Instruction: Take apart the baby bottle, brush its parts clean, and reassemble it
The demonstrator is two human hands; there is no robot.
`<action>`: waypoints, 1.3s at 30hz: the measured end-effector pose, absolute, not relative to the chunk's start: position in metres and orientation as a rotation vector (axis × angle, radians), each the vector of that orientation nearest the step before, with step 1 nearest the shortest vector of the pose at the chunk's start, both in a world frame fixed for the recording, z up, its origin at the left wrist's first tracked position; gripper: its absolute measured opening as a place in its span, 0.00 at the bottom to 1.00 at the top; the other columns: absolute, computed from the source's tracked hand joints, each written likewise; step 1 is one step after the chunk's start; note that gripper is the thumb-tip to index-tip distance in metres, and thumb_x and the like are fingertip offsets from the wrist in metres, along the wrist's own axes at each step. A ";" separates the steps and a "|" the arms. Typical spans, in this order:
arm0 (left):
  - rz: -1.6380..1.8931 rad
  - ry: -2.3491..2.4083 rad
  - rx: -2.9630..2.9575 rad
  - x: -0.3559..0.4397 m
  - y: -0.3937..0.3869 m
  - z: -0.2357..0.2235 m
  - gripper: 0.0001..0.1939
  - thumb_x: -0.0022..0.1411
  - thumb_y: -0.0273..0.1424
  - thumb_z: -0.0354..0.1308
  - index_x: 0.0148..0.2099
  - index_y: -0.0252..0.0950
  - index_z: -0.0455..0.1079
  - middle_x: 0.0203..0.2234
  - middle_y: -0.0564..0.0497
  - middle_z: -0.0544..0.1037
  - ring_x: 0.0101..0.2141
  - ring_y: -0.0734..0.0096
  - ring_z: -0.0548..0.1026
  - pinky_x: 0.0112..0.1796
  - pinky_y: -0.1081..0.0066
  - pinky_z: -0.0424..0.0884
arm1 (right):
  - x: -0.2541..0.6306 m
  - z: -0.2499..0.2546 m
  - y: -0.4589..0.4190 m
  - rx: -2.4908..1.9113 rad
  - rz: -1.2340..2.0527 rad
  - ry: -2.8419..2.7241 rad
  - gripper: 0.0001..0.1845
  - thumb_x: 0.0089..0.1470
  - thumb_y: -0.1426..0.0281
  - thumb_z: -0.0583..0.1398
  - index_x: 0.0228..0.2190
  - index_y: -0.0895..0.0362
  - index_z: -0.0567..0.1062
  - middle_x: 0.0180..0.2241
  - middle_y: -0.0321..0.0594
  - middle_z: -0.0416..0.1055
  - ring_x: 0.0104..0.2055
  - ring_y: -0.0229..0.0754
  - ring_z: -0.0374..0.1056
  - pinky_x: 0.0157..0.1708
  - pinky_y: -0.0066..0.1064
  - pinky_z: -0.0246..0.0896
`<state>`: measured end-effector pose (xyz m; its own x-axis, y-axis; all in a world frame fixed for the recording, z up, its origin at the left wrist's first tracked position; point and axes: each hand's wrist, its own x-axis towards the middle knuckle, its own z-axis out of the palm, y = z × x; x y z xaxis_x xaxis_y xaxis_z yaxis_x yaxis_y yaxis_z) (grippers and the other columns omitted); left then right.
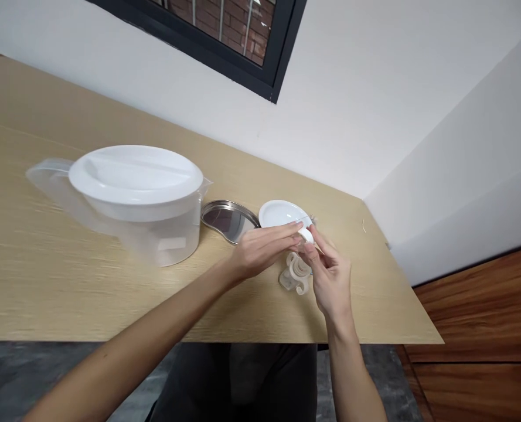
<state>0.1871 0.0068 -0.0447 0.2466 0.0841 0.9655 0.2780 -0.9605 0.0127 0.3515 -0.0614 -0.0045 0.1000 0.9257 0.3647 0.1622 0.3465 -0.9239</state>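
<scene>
While left hand (260, 249) and right hand (333, 280) pinch white-capped item (306, 235), pale table (365, 293) meets white wall (330, 117) below window (234, 35).

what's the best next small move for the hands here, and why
Probably a gentle twist of the small white piece with the right hand while the left hand steadies it: it looks round and cap-like, and sits between the right thumb and the left hand's fingers. What lies beneath it is mostly hidden, so easing into the turn seems wise.

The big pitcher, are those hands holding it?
No, the pitcher stands on the table while the left hand and right hand are at a white cap.
</scene>
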 end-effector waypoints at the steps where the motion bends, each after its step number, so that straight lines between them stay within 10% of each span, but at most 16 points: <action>1: -1.735 -0.350 -2.314 0.187 0.007 -0.045 0.20 0.66 0.19 0.58 0.59 0.31 0.67 0.54 0.38 0.76 0.57 0.60 0.73 0.56 0.64 0.74 | 0.351 -0.008 -0.061 -1.095 0.792 -1.313 0.26 0.57 0.58 0.65 0.54 0.54 0.76 0.58 0.45 0.69 0.59 0.52 0.66 0.58 0.50 0.65; 10: -1.565 -0.408 -2.204 0.189 0.008 -0.050 0.27 0.66 0.23 0.58 0.65 0.32 0.59 0.54 0.39 0.77 0.56 0.60 0.74 0.57 0.67 0.73 | 0.330 -0.015 -0.056 -1.072 0.889 -1.027 0.29 0.53 0.56 0.67 0.52 0.59 0.77 0.53 0.48 0.73 0.51 0.51 0.73 0.53 0.44 0.71; 17: -1.854 -0.522 -2.136 0.196 0.005 -0.041 0.16 0.62 0.19 0.61 0.52 0.34 0.71 0.43 0.47 0.83 0.42 0.69 0.83 0.46 0.76 0.78 | 0.358 -0.005 -0.042 -1.042 0.966 -0.959 0.28 0.47 0.55 0.71 0.44 0.62 0.78 0.44 0.48 0.78 0.44 0.48 0.76 0.42 0.36 0.76; 21: -2.066 -1.002 -2.186 0.197 0.021 -0.042 0.08 0.67 0.29 0.58 0.46 0.34 0.74 0.42 0.46 0.83 0.41 0.67 0.82 0.45 0.69 0.78 | 0.405 -0.004 -0.052 -1.074 0.789 -0.852 0.29 0.46 0.55 0.71 0.43 0.62 0.77 0.44 0.50 0.77 0.46 0.47 0.75 0.44 0.35 0.74; 27: -1.474 -1.483 -2.639 0.199 0.073 -0.049 0.15 0.65 0.38 0.54 0.43 0.35 0.77 0.43 0.43 0.83 0.45 0.56 0.80 0.51 0.58 0.73 | 0.453 -0.027 -0.080 -1.121 0.754 -0.812 0.28 0.47 0.55 0.71 0.44 0.61 0.75 0.45 0.50 0.77 0.48 0.47 0.74 0.45 0.36 0.72; 39: -1.492 -1.372 -2.601 0.182 0.053 -0.066 0.19 0.72 0.39 0.46 0.46 0.35 0.75 0.44 0.43 0.82 0.46 0.58 0.77 0.52 0.60 0.69 | 0.437 -0.041 0.000 -1.444 0.425 -1.526 0.20 0.63 0.59 0.55 0.49 0.61 0.71 0.49 0.50 0.74 0.47 0.41 0.73 0.49 0.33 0.67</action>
